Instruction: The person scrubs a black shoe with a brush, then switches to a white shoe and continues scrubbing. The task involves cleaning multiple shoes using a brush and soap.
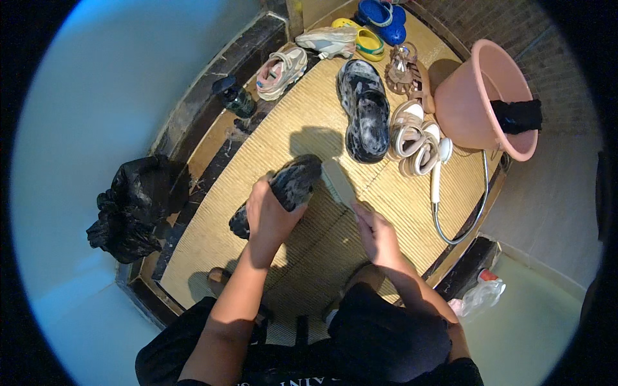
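A black clog [295, 182] smeared with whitish foam is gripped in my left hand [271, 212], raised off the tan ribbed floor [309, 260]. Close to its right end is a pale scrub brush [338, 182], whose handle my right hand [379, 234] holds. The bristles face the clog; whether they touch it I cannot tell. Another black clog [367, 113], also streaked with foam, lies beyond my hands. Beside it stands a pair of beige and white shoes [415, 137].
A pink bucket [458, 99] with black cloth [516, 116] inside tilts at the right, near a shower head [445, 149] and its hose. Sneakers [282, 72], brown sandals [404, 72], yellow clogs [369, 43] and blue clogs [384, 21] sit farther back. Left are a dark bottle [236, 99] and black plastic bag [140, 207].
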The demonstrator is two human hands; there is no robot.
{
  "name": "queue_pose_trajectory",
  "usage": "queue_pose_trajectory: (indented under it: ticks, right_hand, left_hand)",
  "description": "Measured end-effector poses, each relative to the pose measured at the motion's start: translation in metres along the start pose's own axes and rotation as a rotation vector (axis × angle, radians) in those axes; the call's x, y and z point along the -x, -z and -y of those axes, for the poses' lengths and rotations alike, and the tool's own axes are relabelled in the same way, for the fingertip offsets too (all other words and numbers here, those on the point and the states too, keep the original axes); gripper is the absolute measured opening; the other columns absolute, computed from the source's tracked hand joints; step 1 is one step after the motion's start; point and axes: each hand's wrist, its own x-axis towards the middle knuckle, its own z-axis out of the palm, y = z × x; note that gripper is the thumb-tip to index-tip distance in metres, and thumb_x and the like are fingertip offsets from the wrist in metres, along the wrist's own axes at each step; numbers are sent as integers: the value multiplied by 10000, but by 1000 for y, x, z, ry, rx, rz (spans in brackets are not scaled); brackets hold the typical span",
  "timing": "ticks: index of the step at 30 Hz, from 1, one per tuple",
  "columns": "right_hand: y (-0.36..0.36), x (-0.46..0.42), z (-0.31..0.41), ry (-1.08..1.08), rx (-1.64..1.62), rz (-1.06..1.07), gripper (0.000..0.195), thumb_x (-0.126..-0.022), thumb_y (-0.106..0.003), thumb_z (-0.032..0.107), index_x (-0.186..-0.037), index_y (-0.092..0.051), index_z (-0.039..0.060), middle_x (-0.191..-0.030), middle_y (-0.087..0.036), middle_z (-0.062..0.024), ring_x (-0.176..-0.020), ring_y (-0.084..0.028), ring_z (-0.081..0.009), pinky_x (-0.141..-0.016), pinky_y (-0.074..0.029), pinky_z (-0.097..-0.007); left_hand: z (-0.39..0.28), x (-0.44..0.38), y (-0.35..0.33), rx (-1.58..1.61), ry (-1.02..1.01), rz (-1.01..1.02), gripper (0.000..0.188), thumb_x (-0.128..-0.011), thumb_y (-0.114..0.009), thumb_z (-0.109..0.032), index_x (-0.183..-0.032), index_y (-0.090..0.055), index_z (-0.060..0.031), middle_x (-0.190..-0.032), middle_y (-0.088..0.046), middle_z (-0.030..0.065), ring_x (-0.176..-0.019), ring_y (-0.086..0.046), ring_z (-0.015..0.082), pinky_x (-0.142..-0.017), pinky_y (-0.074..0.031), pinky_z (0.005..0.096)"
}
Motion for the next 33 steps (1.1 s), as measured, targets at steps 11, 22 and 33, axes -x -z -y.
queue_pose_trajectory:
  ticks: [11,22,33]
  right_hand:
    - [-27,-65,0,1,-118,49,382,-1003,-561,158,-1383,-597,139,-924,-663,-223,-755,-647,-347,-687,-514,-406]
    - [-3,-48,62,47,90,331,389,-988,-578,212,-1375,-600,186,-856,-628,-167,-715,-652,-357,-664,-553,-421]
    - [-15,-80,-3,-178,-171,182,338,-986,-584,179,-1316,-647,141,-916,-681,-207,-759,-674,-342,-656,-545,-436]
  left_hand:
    - [6,4,-6,29,-153,-39,951,-664,-910,-175,-1458,-394,-92,-1306,-509,162,-1242,-482,373,-1030,-365,483]
    - [24,12,-23,-76,-266,-155,982,-686,-900,-216,-1469,-339,-22,-1351,-448,238,-1266,-434,432,-1088,-316,499]
    - [13,9,-17,-67,-246,-119,948,-698,-897,-240,-1451,-368,-15,-1342,-459,225,-1267,-436,418,-1093,-318,493]
